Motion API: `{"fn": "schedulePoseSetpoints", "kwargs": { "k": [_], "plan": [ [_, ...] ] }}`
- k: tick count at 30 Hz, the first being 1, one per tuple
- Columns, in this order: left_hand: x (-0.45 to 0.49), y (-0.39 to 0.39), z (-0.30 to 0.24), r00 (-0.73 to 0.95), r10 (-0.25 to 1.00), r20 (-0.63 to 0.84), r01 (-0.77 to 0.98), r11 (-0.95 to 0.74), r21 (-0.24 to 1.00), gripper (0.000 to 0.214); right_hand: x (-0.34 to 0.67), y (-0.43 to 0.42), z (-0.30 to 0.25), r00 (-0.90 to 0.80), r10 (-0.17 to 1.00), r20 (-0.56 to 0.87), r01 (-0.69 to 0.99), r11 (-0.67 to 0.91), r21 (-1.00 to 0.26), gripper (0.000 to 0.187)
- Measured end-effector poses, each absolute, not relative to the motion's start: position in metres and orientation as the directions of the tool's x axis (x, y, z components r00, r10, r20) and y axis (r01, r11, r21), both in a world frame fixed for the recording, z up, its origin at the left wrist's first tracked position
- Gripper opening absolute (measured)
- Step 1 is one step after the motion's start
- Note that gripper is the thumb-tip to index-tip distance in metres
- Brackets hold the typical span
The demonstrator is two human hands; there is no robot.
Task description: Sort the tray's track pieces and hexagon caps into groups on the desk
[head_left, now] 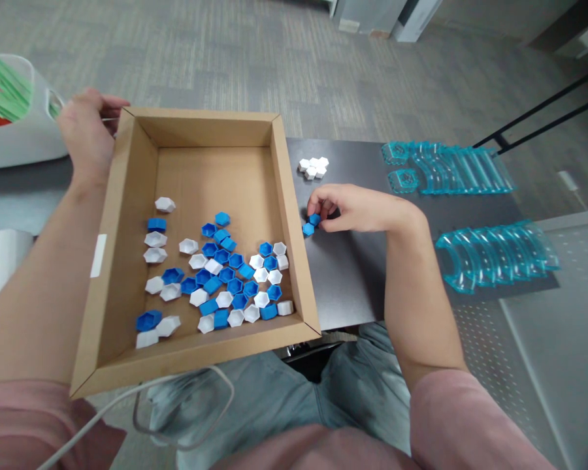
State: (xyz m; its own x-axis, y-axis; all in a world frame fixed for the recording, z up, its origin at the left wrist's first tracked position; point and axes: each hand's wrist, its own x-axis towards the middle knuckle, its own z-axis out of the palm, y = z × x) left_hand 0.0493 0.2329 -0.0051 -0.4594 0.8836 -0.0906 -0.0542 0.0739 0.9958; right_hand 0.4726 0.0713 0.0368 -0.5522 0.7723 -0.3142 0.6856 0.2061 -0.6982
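Note:
A cardboard box (pixel 215 128) lies in front of me, holding many small blue and white hexagonal plastic pieces (pixel 235 286), mostly bunched toward its near side. My left hand (pixel 87 130) grips the box at its far left corner; its fingers curl past the corner and are partly hidden. Right of the box, on the dark table, my right hand (pixel 340 205) is closed, fingertips pinching a blue hexagonal piece (pixel 314 219). A second blue piece (pixel 308 229) sits against it, beside the box wall. Just beyond is a cluster of white hexagonal pieces (pixel 313 168).
Clear teal curved plastic parts stand in two rows on the right, a far row (pixel 463 170) and a near row (pixel 497 254). A white bin (pixel 17 143) with green and orange strips is at far left. A pale cable (pixel 127 395) runs below the box.

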Motion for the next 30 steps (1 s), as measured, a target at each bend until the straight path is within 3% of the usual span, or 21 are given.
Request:
{"fn": "schedulePoseSetpoints", "kwargs": {
  "k": [3,9,13,17,19,21,25,30],
  "plan": [
    [0.043,0.234,-0.012,-0.411,0.911,0.035,0.052,-0.015,0.999,0.051,0.471,0.071,0.036,-0.546,0.778,-0.311,0.692,0.21,-0.691,0.026],
    [0.044,0.233,-0.015,-0.418,0.907,0.048,0.036,-0.036,0.999,0.053,0.471,0.07,0.036,-0.542,0.78,-0.312,0.694,0.205,-0.691,0.03],
    [0.056,0.224,-0.012,-0.45,0.885,0.124,0.003,-0.138,0.99,0.051,0.477,0.069,0.04,-0.535,0.801,-0.268,0.673,0.212,-0.709,0.031],
    [0.057,0.223,-0.015,-0.452,0.882,0.131,0.006,-0.144,0.99,0.05,0.465,0.067,0.049,-0.5,0.863,0.067,0.595,0.399,-0.698,0.016],
    [0.054,0.225,-0.017,-0.425,0.897,0.124,0.026,-0.124,0.992,0.05,0.447,0.061,0.054,-0.483,0.837,0.259,0.547,0.519,-0.657,0.014],
    [0.053,0.226,-0.016,-0.422,0.899,0.12,0.024,-0.121,0.992,0.051,0.424,0.05,0.06,-0.548,0.764,0.341,0.51,0.628,-0.588,0.018],
    [0.06,0.223,-0.01,-0.443,0.89,0.111,-0.041,-0.143,0.989,0.055,0.377,0.021,0.063,-0.747,0.632,0.206,0.511,0.744,-0.43,0.032],
    [0.068,0.22,-0.005,-0.447,0.889,0.101,-0.124,-0.173,0.977,0.064,0.35,0.004,0.048,-0.785,0.617,0.055,0.564,0.749,-0.348,0.044]
  ]
}}
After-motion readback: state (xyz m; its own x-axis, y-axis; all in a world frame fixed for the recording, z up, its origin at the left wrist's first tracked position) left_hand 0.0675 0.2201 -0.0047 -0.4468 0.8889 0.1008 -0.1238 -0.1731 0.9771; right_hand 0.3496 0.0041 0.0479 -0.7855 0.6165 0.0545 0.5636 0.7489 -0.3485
